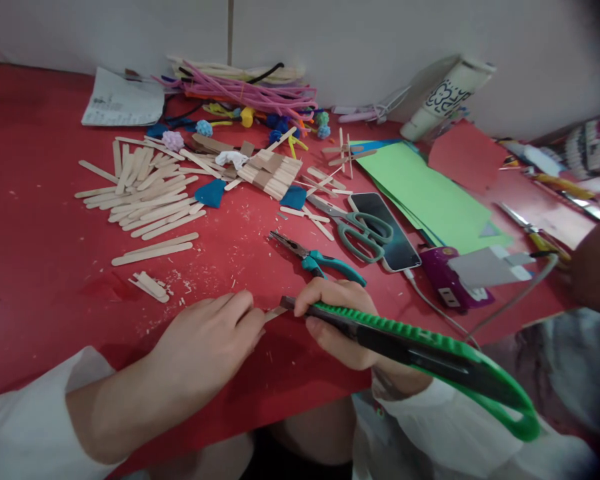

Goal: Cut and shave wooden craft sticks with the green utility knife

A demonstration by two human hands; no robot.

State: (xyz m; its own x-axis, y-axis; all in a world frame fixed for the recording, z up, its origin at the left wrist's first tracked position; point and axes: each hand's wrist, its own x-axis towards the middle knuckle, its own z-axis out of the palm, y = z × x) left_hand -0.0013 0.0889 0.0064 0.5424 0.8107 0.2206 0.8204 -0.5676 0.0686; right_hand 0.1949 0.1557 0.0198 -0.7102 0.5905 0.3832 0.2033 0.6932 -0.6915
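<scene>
My left hand [213, 347] is closed over a wooden craft stick [275, 313], pressing it near the front of the red table; most of the stick is hidden by the fingers. In my right hand [343, 323] is a green and black utility knife [430, 350], its looped end pointing to the lower right. The knife's dark front end meets the stick's exposed end, or lies just over it; I cannot tell which. Just beyond my right hand lie teal-handled needle-nose pliers [313, 257]. Small wood shavings and broken stick pieces [151, 285] lie beyond my left hand.
A pile of craft sticks [147, 193] spreads at the left. Farther back are a joined stick panel [270, 173] and pink pipe cleaners [250, 90]. Scissors [363, 230] overlap a phone [397, 247]. Green paper [425, 187] lies at the right, where another person's arm [597, 260] shows.
</scene>
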